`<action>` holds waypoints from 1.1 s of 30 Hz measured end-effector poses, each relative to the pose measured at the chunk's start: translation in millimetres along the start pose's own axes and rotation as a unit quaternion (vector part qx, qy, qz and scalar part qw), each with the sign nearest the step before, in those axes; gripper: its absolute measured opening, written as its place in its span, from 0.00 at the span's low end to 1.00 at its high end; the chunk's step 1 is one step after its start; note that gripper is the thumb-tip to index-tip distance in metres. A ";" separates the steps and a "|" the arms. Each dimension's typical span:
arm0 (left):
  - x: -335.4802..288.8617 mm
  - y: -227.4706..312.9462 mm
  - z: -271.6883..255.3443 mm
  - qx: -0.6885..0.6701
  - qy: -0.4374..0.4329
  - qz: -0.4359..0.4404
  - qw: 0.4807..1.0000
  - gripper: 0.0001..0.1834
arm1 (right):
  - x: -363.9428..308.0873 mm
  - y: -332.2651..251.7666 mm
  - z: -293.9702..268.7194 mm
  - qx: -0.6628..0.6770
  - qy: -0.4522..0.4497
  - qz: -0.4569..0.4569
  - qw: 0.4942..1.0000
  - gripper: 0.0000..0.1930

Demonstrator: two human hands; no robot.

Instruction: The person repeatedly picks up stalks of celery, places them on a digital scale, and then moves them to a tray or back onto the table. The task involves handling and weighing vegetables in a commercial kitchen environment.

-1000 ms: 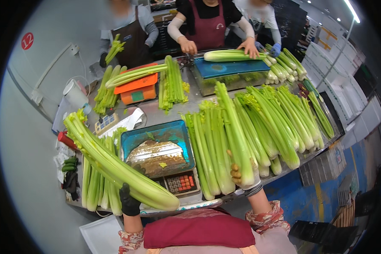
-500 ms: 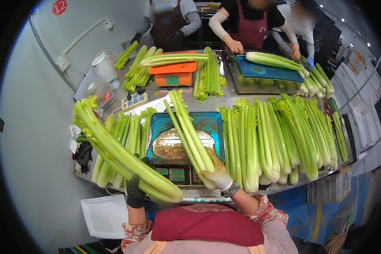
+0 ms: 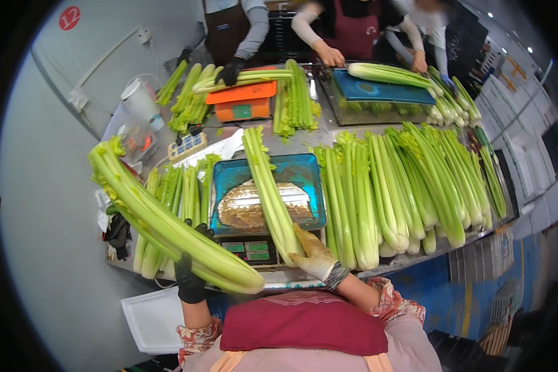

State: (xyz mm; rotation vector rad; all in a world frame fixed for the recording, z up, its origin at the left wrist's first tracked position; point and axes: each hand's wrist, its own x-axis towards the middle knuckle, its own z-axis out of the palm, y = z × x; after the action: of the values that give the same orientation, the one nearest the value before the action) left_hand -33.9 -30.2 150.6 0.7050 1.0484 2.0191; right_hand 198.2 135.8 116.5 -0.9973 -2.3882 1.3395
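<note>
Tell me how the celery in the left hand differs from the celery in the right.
The left celery looks longer and thicker than the right celery. The left celery slants strongly; the right celery leans only slightly, over the blue tray. Both are green with leafy tops.

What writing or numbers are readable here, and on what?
Wording left uncopied; places only.
Round red wall sign: white number, legible.
Green displays on blue-trayed scale: too small.
Green panel on orange scale: too small.
Table's front edge: green characters, blurred.
Co-worker's maroon apron: pale mark, unreadable.
</note>
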 end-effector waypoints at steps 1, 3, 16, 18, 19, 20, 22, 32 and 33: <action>3.3 1.6 6.7 0.008 -0.003 -0.003 1.000 0.44 | -2.5 4.2 -0.5 -0.006 0.027 -0.031 0.999 0.36; 7.8 4.6 20.6 0.002 -0.026 -0.005 1.000 0.45 | -8.8 -5.9 -11.3 -0.008 0.071 -0.115 0.991 0.32; 28.6 -32.1 106.6 -0.005 -0.098 -0.052 0.994 0.45 | -19.8 -42.6 -33.1 0.076 -0.090 -0.141 0.983 0.53; 30.3 -34.1 118.2 0.000 -0.115 -0.050 0.992 0.46 | -19.9 -37.1 -35.5 0.062 -0.088 -0.116 0.987 0.54; 33.7 -43.6 113.0 -0.012 -0.127 -0.066 0.990 0.47 | -20.7 -35.5 -38.4 0.059 -0.075 -0.116 0.989 0.53; 34.8 -45.8 117.8 -0.017 -0.125 -0.065 0.990 0.46 | -20.8 -32.2 -39.2 0.049 -0.056 -0.122 0.990 0.53; 31.8 -51.0 131.7 -0.027 -0.114 -0.064 0.991 0.46 | -20.7 -22.4 -36.8 0.030 -0.024 -0.130 0.991 0.53; 24.8 -82.6 98.4 0.101 -0.120 -0.032 0.987 0.27 | -22.8 -5.9 -36.5 0.063 -0.066 -0.093 0.992 0.54; 23.1 -85.2 94.3 0.133 -0.119 -0.018 0.984 0.23 | -22.0 -5.9 -37.7 0.057 -0.079 -0.082 0.992 0.54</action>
State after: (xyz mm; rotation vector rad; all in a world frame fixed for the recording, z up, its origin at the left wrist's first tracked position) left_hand 52.8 63.3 130.0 1.0310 1.1875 1.7305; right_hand 230.6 144.4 145.1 -0.6723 -2.4130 1.5240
